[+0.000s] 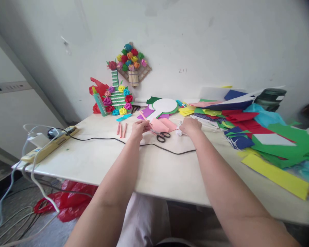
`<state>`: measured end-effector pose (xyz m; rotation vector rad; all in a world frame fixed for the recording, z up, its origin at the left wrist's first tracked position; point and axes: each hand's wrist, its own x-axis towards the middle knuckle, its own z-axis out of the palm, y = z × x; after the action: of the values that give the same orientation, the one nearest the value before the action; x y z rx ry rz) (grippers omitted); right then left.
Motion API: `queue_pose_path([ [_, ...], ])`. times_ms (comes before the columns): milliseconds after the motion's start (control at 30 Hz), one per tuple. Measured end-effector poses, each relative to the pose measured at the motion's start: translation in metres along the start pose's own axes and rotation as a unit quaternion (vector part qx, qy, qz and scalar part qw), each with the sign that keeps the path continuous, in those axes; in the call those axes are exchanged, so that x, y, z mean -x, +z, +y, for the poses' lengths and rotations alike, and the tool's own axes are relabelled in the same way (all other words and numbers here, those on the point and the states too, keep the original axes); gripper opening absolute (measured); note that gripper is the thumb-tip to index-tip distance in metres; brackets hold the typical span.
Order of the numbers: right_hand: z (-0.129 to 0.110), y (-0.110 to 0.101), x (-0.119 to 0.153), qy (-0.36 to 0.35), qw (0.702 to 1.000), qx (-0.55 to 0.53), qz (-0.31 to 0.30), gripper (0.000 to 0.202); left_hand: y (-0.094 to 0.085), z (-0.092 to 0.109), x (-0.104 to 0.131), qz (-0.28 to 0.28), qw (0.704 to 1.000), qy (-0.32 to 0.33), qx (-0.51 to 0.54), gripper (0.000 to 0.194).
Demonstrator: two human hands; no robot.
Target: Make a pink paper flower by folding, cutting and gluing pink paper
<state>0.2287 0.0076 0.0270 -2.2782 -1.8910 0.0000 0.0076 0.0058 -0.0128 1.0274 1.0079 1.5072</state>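
My left hand (140, 128) is closed round a rolled pink paper strip (143, 116), which sticks up from the fingers. My right hand (192, 125) is closed at a small white, crumpled-looking thing (179, 129); its kind is not clear. Between the hands lie scissors (162, 137) with black handles, their blades toward my left hand. Behind them are pink paper pieces (158, 125). Several rolled pink strips (121, 130) rest left of my left hand. Farther back, a white round shape with a handle (164, 105) lies on green and purple paper.
A black cord (103, 138) runs from the power strip (51, 144) across the table to my right forearm. Coloured sheets (280, 140) are heaped at right. A glue bottle (99, 103) and a paper-flower guitar shape (117, 97) stand at the back left.
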Motion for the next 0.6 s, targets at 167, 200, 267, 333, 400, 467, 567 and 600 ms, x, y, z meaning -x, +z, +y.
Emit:
queue_pose_path([
  [167,0.008,-0.001,-0.002,0.01,0.996,0.009,-0.087,0.054,-0.002,-0.003,-0.004,0.01,1.0,-0.004,0.0,0.026],
  [200,0.009,-0.001,-0.003,0.009,0.996,0.008,-0.091,0.055,-0.003,-0.003,-0.004,0.011,1.0,-0.005,0.0,0.026],
  [267,0.012,-0.002,-0.004,0.008,0.996,0.013,-0.093,0.057,-0.003,-0.003,-0.004,0.012,1.0,-0.006,0.003,0.026],
  [333,0.013,-0.002,-0.004,0.004,0.995,0.022,-0.1,0.057,-0.003,-0.003,-0.004,0.016,1.0,-0.008,0.005,0.025],
  [400,0.014,-0.001,-0.004,-0.006,0.993,0.028,-0.111,0.056,-0.003,-0.002,-0.003,0.018,1.0,-0.012,0.005,0.023],
  [467,0.014,0.004,-0.004,-0.015,0.993,0.03,-0.117,0.053,-0.002,-0.002,-0.002,0.019,1.0,-0.016,0.003,0.021],
  [567,0.013,0.013,-0.005,-0.017,0.994,0.019,-0.11,0.048,-0.003,-0.001,-0.002,0.018,1.0,-0.019,0.003,0.02],
  [600,0.013,0.015,-0.005,-0.014,0.995,0.015,-0.103,0.047,-0.003,-0.001,-0.002,0.017,1.0,-0.022,0.003,0.02],
])
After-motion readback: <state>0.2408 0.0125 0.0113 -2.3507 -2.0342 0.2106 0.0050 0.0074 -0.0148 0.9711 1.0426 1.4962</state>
